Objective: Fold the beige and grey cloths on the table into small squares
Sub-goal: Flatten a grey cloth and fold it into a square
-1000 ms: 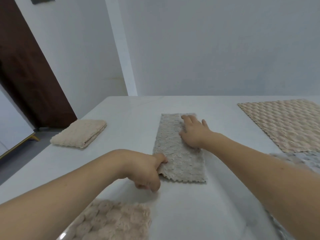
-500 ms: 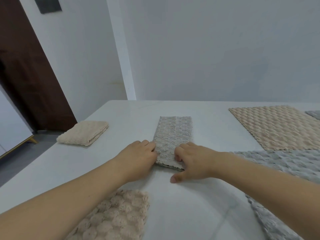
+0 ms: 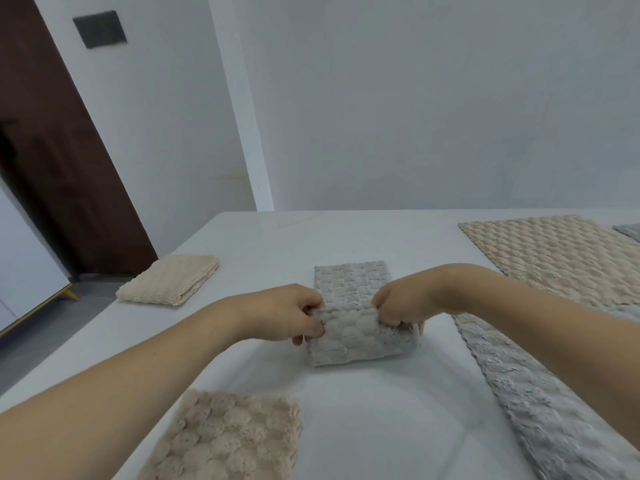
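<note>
A narrow grey cloth strip lies in the middle of the white table, its near end lifted and curled over. My left hand pinches the raised end's left corner, and my right hand pinches its right corner. A beige cloth folded into a small square sits at the left. A flat beige cloth lies at the far right, and a spread grey cloth lies near right. Another beige cloth lies at the near edge.
A dark brown door and a white wall stand behind the table's left side. The table's left edge drops to a grey floor. A second grey cloth's corner shows at the far right edge.
Both hands went to the strip's near end, gripped its two corners and raised it off the table, curling it toward the far end. The view tilted up slightly.
</note>
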Demonstrator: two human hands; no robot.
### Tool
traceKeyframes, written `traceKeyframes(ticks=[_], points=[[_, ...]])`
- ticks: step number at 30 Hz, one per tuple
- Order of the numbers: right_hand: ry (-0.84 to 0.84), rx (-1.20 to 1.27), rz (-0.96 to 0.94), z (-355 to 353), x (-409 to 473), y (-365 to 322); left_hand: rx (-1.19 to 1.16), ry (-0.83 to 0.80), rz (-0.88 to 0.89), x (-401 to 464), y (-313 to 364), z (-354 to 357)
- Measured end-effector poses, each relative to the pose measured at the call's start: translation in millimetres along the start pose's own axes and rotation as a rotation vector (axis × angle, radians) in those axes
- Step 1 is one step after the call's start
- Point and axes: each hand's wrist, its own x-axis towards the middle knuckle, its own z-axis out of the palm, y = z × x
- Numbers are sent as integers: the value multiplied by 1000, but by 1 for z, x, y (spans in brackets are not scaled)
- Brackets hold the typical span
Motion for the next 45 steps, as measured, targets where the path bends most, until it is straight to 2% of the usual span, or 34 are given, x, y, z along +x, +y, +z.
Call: traceKeyframes(ticks=[3,7,11,15,18,23,27,37,39,41,45], points=[[75,215,-35,-19,12,9,-125,121,-28,20,-6,-13],[269,47,-45,-46,40,22,-200,222,-88,58,-17,-24],[417,-102,-13,-50,84,28,-121,338,-141,98,-22,-24],[471,-330,53,-35,117,41,64,404,-188,131,-31,-12],[504,-312,29,-31,125,45,113,458,-243,144,-38,-7],[487,-215,-14,-43,137,46,67,508,-262,150,-46,-6],[446,-277,-26,-38,147,39,50,519,-265,152,-52,-6],[584,-345,-124,-11,127,56,-14,447,-247,150,-46,-13],[658,-279,-126,-4,129,60,-122,404,-246,150,-46,-14],[724,-197,-122,2,131,63,-331,368,-213,146,-41,-17],[752,-150,-105,2,133,65,-644,289,-202,127,-29,-18]])
